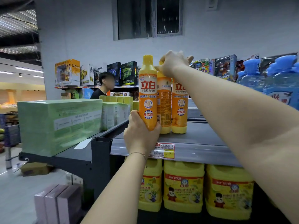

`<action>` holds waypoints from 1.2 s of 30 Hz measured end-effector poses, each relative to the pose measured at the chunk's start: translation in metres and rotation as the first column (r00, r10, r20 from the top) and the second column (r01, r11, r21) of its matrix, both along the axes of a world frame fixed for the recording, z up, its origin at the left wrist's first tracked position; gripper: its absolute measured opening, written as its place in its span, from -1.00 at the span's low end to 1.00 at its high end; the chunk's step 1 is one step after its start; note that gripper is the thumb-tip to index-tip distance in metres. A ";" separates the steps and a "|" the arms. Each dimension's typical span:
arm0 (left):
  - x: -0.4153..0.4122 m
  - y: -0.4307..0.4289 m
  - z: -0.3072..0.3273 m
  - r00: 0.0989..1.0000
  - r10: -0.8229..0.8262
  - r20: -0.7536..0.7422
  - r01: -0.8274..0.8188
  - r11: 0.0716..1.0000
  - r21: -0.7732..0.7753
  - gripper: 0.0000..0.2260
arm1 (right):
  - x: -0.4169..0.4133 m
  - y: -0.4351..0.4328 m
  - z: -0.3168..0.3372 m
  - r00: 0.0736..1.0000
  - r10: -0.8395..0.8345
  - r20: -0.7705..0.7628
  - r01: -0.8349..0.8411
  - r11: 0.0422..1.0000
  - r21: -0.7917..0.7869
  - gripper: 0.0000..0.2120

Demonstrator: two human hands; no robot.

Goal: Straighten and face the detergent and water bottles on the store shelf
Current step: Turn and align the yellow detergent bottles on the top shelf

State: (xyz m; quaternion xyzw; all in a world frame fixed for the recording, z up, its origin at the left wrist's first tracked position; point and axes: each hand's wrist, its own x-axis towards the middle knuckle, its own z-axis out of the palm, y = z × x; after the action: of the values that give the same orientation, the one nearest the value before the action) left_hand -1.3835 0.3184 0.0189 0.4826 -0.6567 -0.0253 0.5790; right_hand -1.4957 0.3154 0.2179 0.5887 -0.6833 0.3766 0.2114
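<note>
Head view: facing job partly done, by my judgement.
My left grip (140, 135) wraps the base of the left detergent bottle (148, 88), label forward near the front of the shelf (202, 143). My right grip (173, 63) curls over the cap of the middle bottle (164, 101), whose back label shows and needs turning. The right bottle (179, 107) faces out; the water bottles (283, 81) are left to do.

a pale painted wall (80, 38) fills the upper middle of the frame, with a dark sliding window (148, 16) set high in it. at upper left a corrugated ceiling (17, 21) shows blurred, with strip lights (29, 69) glowing below it. a light glossy floor (16, 191) lies at lower left. a grey metal shelving unit (202, 135) crosses the centre; behind it a wall shelf (72, 86) carries boxed toys (68, 72).
</note>
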 end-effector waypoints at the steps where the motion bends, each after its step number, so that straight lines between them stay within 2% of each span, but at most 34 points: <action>1: 0.000 0.000 0.000 1.000 -0.002 0.001 0.002 1.000 0.000 -0.51 | -0.002 -0.001 0.001 1.000 0.003 0.003 -0.003 1.000 -0.018 -0.66; 7: 0.000 0.000 0.000 1.000 -0.010 -0.003 0.010 1.000 -0.004 -0.50 | -0.002 -0.010 -0.001 0.999 0.024 0.022 -0.023 0.999 -0.033 -0.81; 13: 0.001 0.000 0.001 1.000 -0.010 -0.004 0.010 1.000 -0.005 -0.50 | -0.011 -0.010 -0.004 0.998 0.005 -0.067 -0.010 0.997 -0.072 -0.63; 17: 0.000 0.001 0.000 1.000 -0.008 -0.010 0.007 1.000 -0.026 -0.51 | -0.009 -0.008 -0.003 0.999 0.051 0.014 -0.051 0.997 -0.055 -0.73; 21: 0.001 0.000 -0.001 1.000 -0.002 -0.013 0.002 1.000 -0.027 -0.51 | -0.007 -0.004 -0.004 0.999 0.037 0.000 -0.037 0.999 -0.025 -0.71; 27: 0.000 0.001 -0.001 1.000 -0.010 -0.011 0.010 1.000 -0.020 -0.50 | -0.014 -0.009 -0.005 0.998 0.056 -0.036 -0.058 0.996 -0.070 -0.76; 36: 0.000 -0.001 -0.002 1.000 -0.003 -0.007 0.003 1.000 -0.027 -0.49 | -0.014 -0.003 -0.006 0.996 0.082 0.025 -0.081 0.996 -0.048 -0.69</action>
State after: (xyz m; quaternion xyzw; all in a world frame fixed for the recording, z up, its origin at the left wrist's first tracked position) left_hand -1.3831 0.3174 0.0172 0.4736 -0.6556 -0.0190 0.5879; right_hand -1.5100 0.3124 0.2122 0.6057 -0.6526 0.4089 0.2003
